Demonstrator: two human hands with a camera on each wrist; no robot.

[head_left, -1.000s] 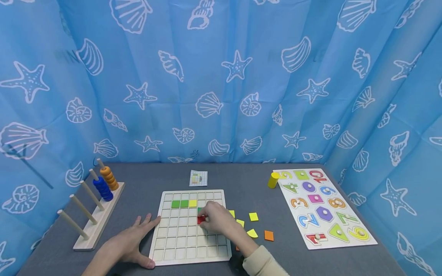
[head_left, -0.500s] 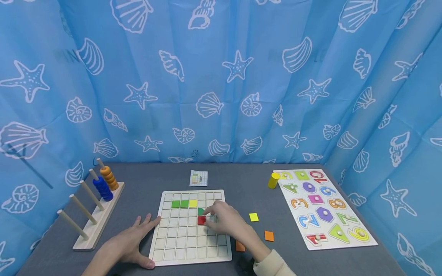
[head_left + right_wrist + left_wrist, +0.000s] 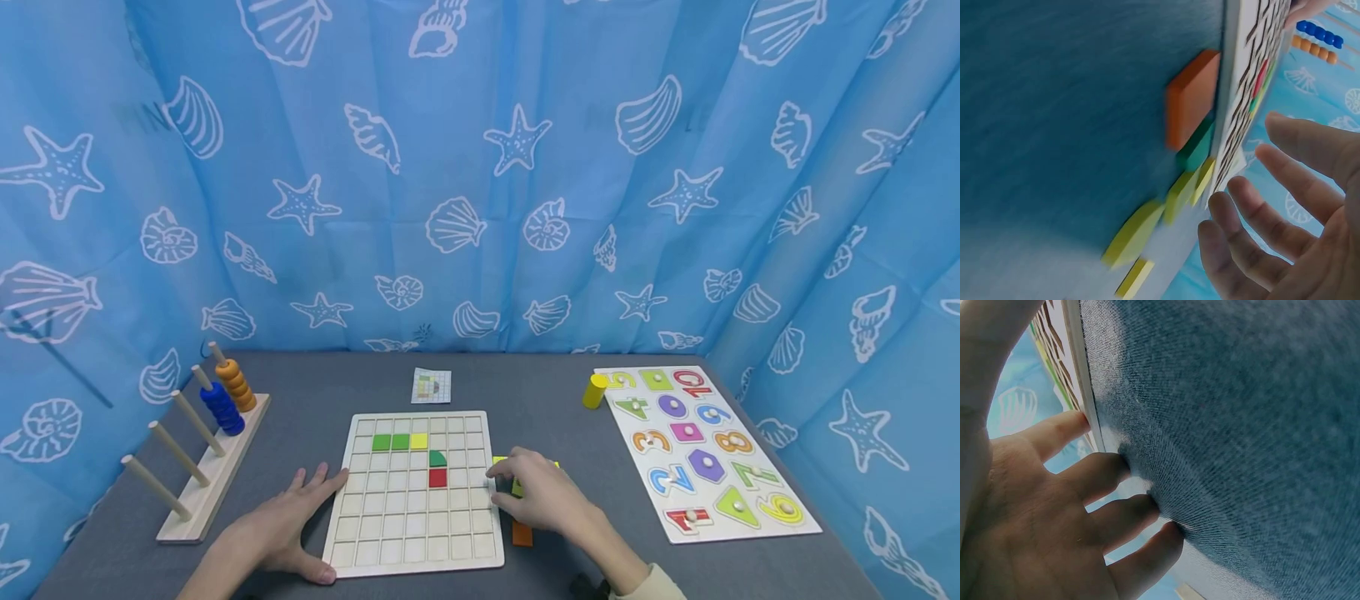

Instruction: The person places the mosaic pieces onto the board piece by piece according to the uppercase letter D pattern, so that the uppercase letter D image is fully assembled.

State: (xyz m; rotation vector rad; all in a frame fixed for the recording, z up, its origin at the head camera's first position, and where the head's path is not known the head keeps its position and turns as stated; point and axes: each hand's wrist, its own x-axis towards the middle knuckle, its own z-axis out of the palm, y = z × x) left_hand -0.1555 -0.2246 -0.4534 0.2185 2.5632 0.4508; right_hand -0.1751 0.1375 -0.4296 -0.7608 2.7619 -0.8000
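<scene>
A pale wooden grid board point(image 3: 397, 550) lies on the table. In its cells sit two green square tiles point(image 3: 382, 443), a yellow tile point(image 3: 418, 442), a green quarter-round tile point(image 3: 437, 459) and, just below that, a red tile point(image 3: 438, 477). My left hand point(image 3: 288, 521) rests spread at the board's left edge, thumb near the front corner. Past the right edge, my right hand point(image 3: 546, 492) hovers over loose tiles, fingers loosely bent and holding nothing. Beneath it, the right wrist view shows an orange tile point(image 3: 1192, 100), a green tile point(image 3: 1197, 145) and several yellow tiles point(image 3: 1135, 232).
Behind the board lies a small pattern card point(image 3: 431, 387). A peg stand point(image 3: 217, 467) with blue and orange beads is at the left. To the right are a number puzzle board point(image 3: 720, 525) and a yellow cylinder point(image 3: 595, 392). A blue shell-print curtain point(image 3: 495, 292) hangs behind.
My right hand has let go of the red tile, which stays in its cell, and has moved right, off the board to the loose tiles. The left hand keeps its place.
</scene>
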